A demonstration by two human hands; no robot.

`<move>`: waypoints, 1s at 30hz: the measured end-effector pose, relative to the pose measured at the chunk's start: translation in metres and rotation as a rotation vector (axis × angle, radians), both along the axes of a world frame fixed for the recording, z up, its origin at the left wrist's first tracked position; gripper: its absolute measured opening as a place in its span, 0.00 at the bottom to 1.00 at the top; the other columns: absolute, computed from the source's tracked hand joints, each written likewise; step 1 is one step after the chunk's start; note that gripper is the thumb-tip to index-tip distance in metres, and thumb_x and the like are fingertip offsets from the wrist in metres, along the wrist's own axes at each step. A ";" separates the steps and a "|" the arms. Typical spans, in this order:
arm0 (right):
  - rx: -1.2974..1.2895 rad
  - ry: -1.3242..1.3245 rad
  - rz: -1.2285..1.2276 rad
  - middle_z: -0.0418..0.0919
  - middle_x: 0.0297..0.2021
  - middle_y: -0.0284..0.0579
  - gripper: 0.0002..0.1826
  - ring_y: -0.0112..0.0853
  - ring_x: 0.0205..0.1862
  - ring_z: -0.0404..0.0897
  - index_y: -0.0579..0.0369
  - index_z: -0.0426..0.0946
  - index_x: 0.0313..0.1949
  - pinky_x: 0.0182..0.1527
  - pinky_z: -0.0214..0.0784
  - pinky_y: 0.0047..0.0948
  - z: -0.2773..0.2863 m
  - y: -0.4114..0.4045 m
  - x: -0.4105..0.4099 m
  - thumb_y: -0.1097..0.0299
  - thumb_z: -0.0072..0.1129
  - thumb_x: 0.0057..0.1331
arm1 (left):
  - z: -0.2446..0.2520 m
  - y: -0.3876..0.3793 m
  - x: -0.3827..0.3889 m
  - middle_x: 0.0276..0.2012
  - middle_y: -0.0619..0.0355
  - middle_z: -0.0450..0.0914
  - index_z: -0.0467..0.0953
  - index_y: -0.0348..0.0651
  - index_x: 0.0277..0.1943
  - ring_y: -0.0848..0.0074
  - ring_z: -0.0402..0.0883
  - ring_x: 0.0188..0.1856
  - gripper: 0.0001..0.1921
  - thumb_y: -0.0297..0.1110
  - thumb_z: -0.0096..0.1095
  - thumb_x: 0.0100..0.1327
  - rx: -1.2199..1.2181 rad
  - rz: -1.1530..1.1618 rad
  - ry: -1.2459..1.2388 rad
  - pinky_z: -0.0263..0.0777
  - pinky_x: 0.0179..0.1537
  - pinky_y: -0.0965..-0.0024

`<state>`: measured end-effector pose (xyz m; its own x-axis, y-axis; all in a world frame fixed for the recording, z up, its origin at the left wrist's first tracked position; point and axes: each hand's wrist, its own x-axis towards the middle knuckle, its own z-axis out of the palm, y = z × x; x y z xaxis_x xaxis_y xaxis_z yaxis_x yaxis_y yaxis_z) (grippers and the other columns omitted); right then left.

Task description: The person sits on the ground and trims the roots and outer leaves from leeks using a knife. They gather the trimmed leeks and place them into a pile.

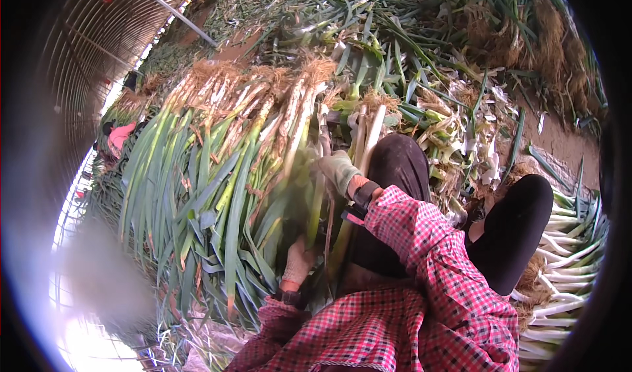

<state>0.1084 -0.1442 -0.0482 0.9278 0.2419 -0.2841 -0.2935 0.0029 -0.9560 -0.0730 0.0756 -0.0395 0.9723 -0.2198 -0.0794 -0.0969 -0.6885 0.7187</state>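
My right hand (338,170), in a pale glove, grips a leek (323,125) by its shaft, with a brown dry outer leaf hanging from it. Lower down, my left hand (298,262), gloved too, is closed around the green leaves of that leek. Next to my right hand, two whitish leeks (374,132) lean against my dark-trousered knee. To the left lies a thick row of unpeeled leeks (227,140), roots away from me and long green leaves towards me. Blur hides part of the leaves between my hands.
Peeled leeks (563,273) are stacked at the right. Stripped skins (474,135) and leaf scraps cover the ground beyond my knees. More rooted leeks (548,41) lie at the top right. A person in pink (120,136) is far left, beside the curved greenhouse wall (94,41).
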 end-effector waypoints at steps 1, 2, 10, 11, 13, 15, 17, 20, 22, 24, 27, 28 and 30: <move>-0.033 -0.061 0.062 0.75 0.16 0.55 0.19 0.48 0.09 0.73 0.73 0.74 0.41 0.10 0.65 0.48 -0.006 0.000 0.003 0.67 0.67 0.60 | 0.001 0.000 0.000 0.38 0.39 0.84 0.77 0.33 0.50 0.51 0.85 0.43 0.17 0.31 0.66 0.60 -0.013 0.008 0.033 0.75 0.45 0.58; -0.009 -0.018 0.072 0.76 0.16 0.55 0.20 0.48 0.09 0.73 0.74 0.74 0.42 0.10 0.65 0.48 -0.011 0.000 0.001 0.68 0.67 0.60 | 0.002 0.000 0.001 0.38 0.39 0.84 0.77 0.32 0.50 0.52 0.85 0.43 0.17 0.31 0.66 0.60 -0.020 0.005 0.036 0.75 0.45 0.58; 0.046 0.231 -0.090 0.82 0.23 0.51 0.21 0.43 0.16 0.78 0.58 0.78 0.51 0.18 0.72 0.42 0.016 0.000 -0.007 0.65 0.70 0.59 | 0.009 0.001 0.006 0.37 0.47 0.85 0.77 0.28 0.48 0.69 0.84 0.40 0.16 0.33 0.57 0.63 -0.146 0.060 0.264 0.76 0.43 0.65; -0.064 0.124 0.001 0.83 0.25 0.48 0.22 0.42 0.19 0.80 0.54 0.79 0.51 0.22 0.74 0.39 0.019 -0.001 0.000 0.66 0.71 0.57 | 0.009 0.001 0.006 0.37 0.48 0.85 0.78 0.28 0.48 0.71 0.84 0.39 0.16 0.33 0.57 0.63 -0.158 0.062 0.257 0.75 0.43 0.65; -0.074 0.128 0.041 0.83 0.29 0.47 0.21 0.40 0.24 0.82 0.57 0.79 0.50 0.26 0.75 0.36 0.018 -0.002 0.011 0.65 0.70 0.58 | 0.010 0.000 0.005 0.37 0.50 0.85 0.78 0.29 0.48 0.73 0.83 0.39 0.16 0.33 0.57 0.63 -0.132 0.039 0.208 0.75 0.42 0.66; 0.125 0.351 -0.058 0.81 0.33 0.53 0.23 0.42 0.29 0.83 0.72 0.77 0.47 0.28 0.73 0.39 0.013 -0.002 0.013 0.61 0.67 0.64 | 0.013 -0.001 0.005 0.37 0.50 0.85 0.79 0.30 0.47 0.74 0.82 0.38 0.16 0.34 0.56 0.64 -0.047 -0.012 0.105 0.75 0.41 0.67; 0.111 0.202 -0.104 0.81 0.34 0.52 0.25 0.42 0.31 0.84 0.70 0.76 0.50 0.31 0.74 0.38 0.010 0.000 0.000 0.60 0.68 0.64 | 0.017 -0.003 0.010 0.35 0.52 0.85 0.79 0.31 0.47 0.74 0.82 0.36 0.16 0.35 0.56 0.64 -0.158 0.000 0.135 0.75 0.39 0.67; 0.043 0.136 -0.102 0.81 0.34 0.51 0.26 0.40 0.32 0.83 0.68 0.75 0.51 0.33 0.75 0.35 0.020 0.006 -0.049 0.62 0.71 0.61 | 0.024 -0.007 0.030 0.34 0.53 0.84 0.80 0.33 0.46 0.74 0.80 0.33 0.16 0.37 0.56 0.65 -0.229 0.014 0.233 0.73 0.35 0.67; 0.076 0.278 -0.168 0.81 0.33 0.50 0.25 0.37 0.32 0.83 0.67 0.76 0.50 0.34 0.75 0.33 0.034 0.007 -0.090 0.64 0.73 0.58 | 0.026 -0.013 0.051 0.32 0.56 0.83 0.80 0.36 0.46 0.73 0.80 0.32 0.15 0.39 0.57 0.65 -0.160 0.049 0.287 0.72 0.31 0.66; 0.177 0.399 -0.225 0.82 0.33 0.48 0.24 0.35 0.33 0.83 0.66 0.77 0.48 0.34 0.76 0.32 0.049 0.005 -0.127 0.66 0.75 0.56 | 0.026 -0.020 0.073 0.31 0.56 0.82 0.80 0.36 0.45 0.74 0.80 0.33 0.13 0.37 0.57 0.67 0.052 -0.274 -0.194 0.72 0.32 0.66; 0.315 0.409 -0.260 0.81 0.32 0.46 0.20 0.34 0.26 0.79 0.67 0.76 0.45 0.25 0.71 0.34 0.067 0.002 -0.152 0.70 0.73 0.58 | 0.022 -0.026 0.085 0.29 0.55 0.80 0.80 0.34 0.44 0.76 0.78 0.33 0.09 0.30 0.56 0.68 -0.135 -0.180 -0.086 0.72 0.36 0.67; 0.363 0.435 -0.300 0.80 0.29 0.47 0.20 0.34 0.18 0.76 0.68 0.75 0.45 0.16 0.68 0.35 0.071 0.000 -0.154 0.69 0.72 0.59 | 0.022 -0.026 0.082 0.29 0.54 0.80 0.80 0.34 0.44 0.76 0.78 0.33 0.10 0.30 0.56 0.68 -0.182 -0.073 0.083 0.72 0.36 0.68; 0.378 0.417 -0.360 0.78 0.25 0.48 0.19 0.34 0.04 0.68 0.70 0.73 0.42 0.02 0.59 0.36 0.074 -0.003 -0.155 0.68 0.70 0.60 | 0.023 -0.022 0.070 0.31 0.52 0.81 0.80 0.33 0.45 0.75 0.77 0.33 0.11 0.31 0.54 0.68 -0.182 -0.021 0.193 0.72 0.37 0.68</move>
